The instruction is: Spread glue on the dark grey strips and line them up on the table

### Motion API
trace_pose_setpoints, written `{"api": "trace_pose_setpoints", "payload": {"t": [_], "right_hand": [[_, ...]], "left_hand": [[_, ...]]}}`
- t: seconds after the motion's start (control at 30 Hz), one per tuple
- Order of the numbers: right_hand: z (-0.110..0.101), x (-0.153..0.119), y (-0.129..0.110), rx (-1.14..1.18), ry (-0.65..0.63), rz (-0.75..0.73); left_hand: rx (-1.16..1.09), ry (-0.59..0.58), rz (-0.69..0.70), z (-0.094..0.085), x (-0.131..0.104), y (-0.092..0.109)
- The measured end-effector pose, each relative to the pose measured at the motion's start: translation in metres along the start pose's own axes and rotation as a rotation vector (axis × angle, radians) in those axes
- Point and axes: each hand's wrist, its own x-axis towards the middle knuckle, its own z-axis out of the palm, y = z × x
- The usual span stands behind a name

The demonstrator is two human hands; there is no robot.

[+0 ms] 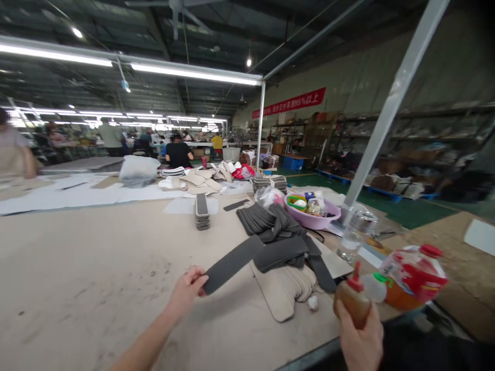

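Observation:
Pinched in my left hand (pixel 189 286) is the near end of a long dark grey fabric strip (pixel 232 262), which slants up to the right toward a heap of similar dark grey pieces (pixel 284 221). My right hand (pixel 361 330) grips a squeeze bottle (pixel 352 304) with a red pointed nozzle and brownish contents, held upright at the table's near right. Between the hands lies a fanned stack of beige cut pieces (pixel 284 288). A small white crumpled lump (pixel 313 303) rests beside that stack.
Beyond the strip stands a small stack of narrow grey-topped pieces (pixel 201 211). A pink basin (pixel 314 219) of odds and ends, a clear jar (pixel 356 234) and a red-capped jug (pixel 415 275) line the right side. A metal post (pixel 390 113) rises there. Several people work farther back.

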Motion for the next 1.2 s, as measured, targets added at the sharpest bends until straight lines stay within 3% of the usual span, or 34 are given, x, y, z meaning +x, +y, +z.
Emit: {"api": "trace_pose_setpoints", "payload": {"t": [0.1, 0.2, 0.37, 0.43, 0.5, 0.57, 0.67, 0.83, 1.0, 1.2], "right_hand": [[-0.007, -0.023, -0.045, 0.258, -0.166, -0.004], [0.0, -0.063, -0.098, 0.627, -0.463, 0.167], [0.018, -0.14, -0.157, 0.959, -1.082, 0.598], [0.022, -0.166, -0.162, 0.952, -1.212, 0.694], [0.026, -0.187, -0.158, 0.897, -1.253, 0.7], [0.03, -0.204, -0.15, 0.832, -1.235, 0.636], [0.036, -0.223, -0.14, 0.725, -1.167, 0.451], [0.041, -0.243, -0.134, 0.544, -0.984, -0.067], [0.04, -0.255, -0.131, 0.433, -0.934, -0.565], [0.037, -0.264, -0.135, 0.333, -0.942, -0.773]], "left_hand": [[0.132, 0.056, -0.15, -0.061, -0.054, -0.031], [0.354, 0.07, -0.205, -0.099, -0.086, -0.053], [0.517, 0.222, -0.176, -0.123, -0.105, -0.077], [0.568, 0.276, -0.044, -0.128, -0.115, -0.086], [0.643, 0.246, 0.141, -0.132, -0.126, -0.096], [0.721, 0.184, 0.292, -0.134, -0.137, -0.106], [0.816, 0.166, 0.401, -0.131, -0.141, -0.116], [0.799, 0.147, 0.425, -0.121, -0.129, -0.116], [0.735, 0.118, 0.408, -0.12, -0.126, -0.111], [0.685, 0.09, 0.411, -0.118, -0.13, -0.107]]}}
